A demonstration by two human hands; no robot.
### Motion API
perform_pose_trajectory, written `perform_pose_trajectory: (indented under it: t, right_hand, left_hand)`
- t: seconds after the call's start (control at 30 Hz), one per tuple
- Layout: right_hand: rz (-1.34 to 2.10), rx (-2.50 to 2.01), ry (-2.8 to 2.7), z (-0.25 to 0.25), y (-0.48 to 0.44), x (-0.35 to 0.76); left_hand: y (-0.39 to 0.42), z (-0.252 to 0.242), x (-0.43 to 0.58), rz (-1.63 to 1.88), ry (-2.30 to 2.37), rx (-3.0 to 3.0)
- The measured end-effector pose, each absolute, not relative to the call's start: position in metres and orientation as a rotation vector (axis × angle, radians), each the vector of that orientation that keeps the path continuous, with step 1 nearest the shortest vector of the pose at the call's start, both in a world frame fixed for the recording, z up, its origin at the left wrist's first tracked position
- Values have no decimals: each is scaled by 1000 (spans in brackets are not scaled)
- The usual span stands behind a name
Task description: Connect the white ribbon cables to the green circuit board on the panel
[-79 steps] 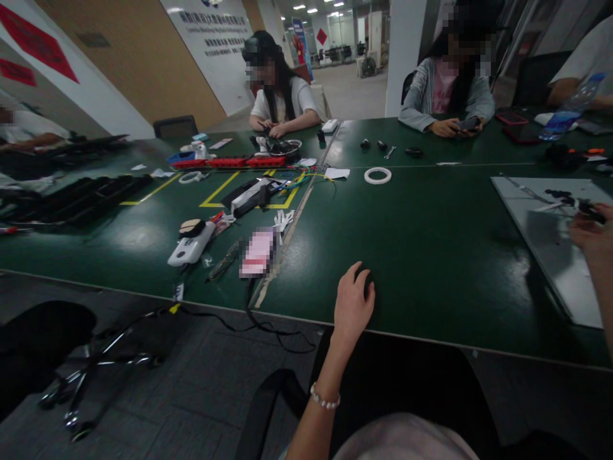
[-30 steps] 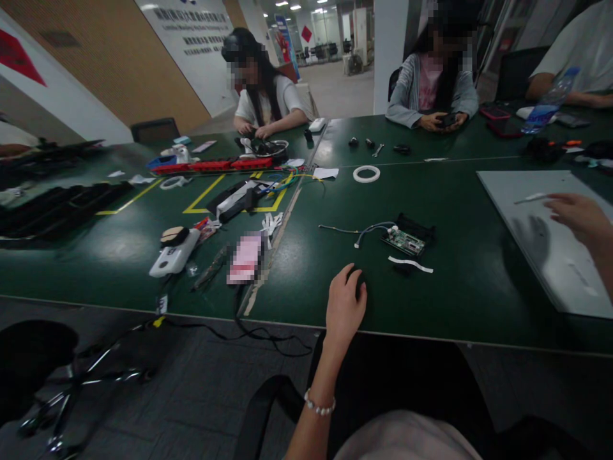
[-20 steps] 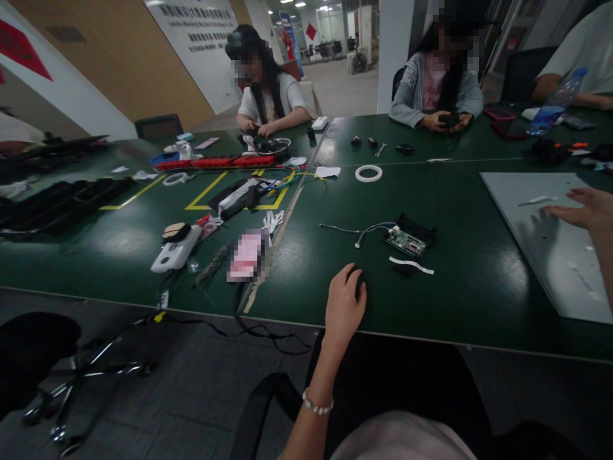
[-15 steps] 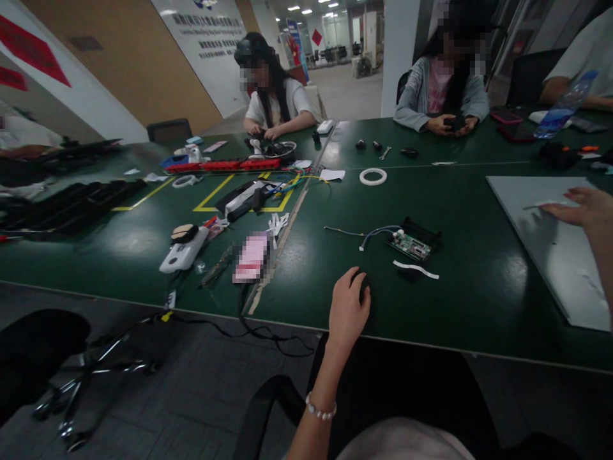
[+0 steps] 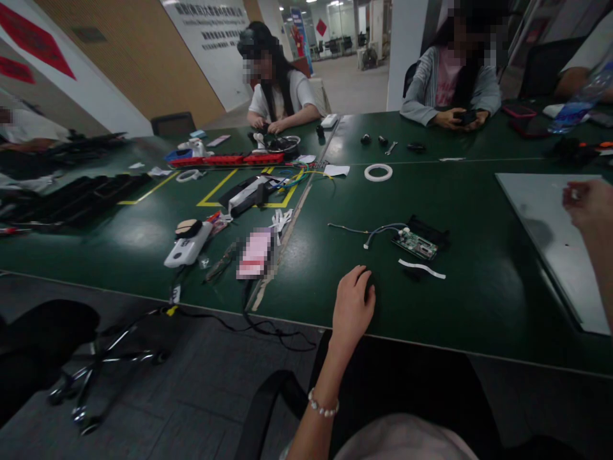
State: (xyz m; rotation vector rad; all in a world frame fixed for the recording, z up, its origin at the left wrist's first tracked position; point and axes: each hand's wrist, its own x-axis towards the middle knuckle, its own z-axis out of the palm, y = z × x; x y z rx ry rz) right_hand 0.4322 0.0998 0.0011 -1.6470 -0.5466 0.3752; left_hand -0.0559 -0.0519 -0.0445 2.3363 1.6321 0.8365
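Note:
My left hand rests at the near edge of the dark green table, fingers curled over a small black object. My right hand hovers over a grey sheet at the right, fingers pinched together around something small and pale that I cannot make out. Between the hands lies a green circuit board with blue and white wires, resting against a black tray. A white strip lies just in front of the board.
A white tape ring lies farther back. To the left are a white device, tools, a red strip and yellow floor-tape lines. Other people sit across the table. Cables hang over the near edge, and a chair base stands below.
My right hand went from flat and open over the grey sheet to pinched closed. The thin white strip under it is gone from the sheet. My left hand stayed put.

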Motion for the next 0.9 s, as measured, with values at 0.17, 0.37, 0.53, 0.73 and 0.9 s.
perform_pose_trajectory:
  t: [0.17, 0.37, 0.53, 0.73, 0.9]
  right_hand:
    - [906, -1412, -777, 15, 71, 349]
    - [1205, -990, -1184, 37, 27, 205]
    - [1035, -1145, -1486, 20, 24, 152]
    - [913, -1453, -1656, -4, 35, 157]
    - [1043, -1481, -1552, -1, 37, 190]
  left_hand:
    - [-41, -34, -48, 747, 1593, 2416]
    - [18, 1, 0, 698, 1370, 2659]
    - [78, -3, 35, 649, 1093, 2589]
    - [94, -26, 38, 790, 1052, 2422]
    - [98, -31, 28, 911, 980, 2455]
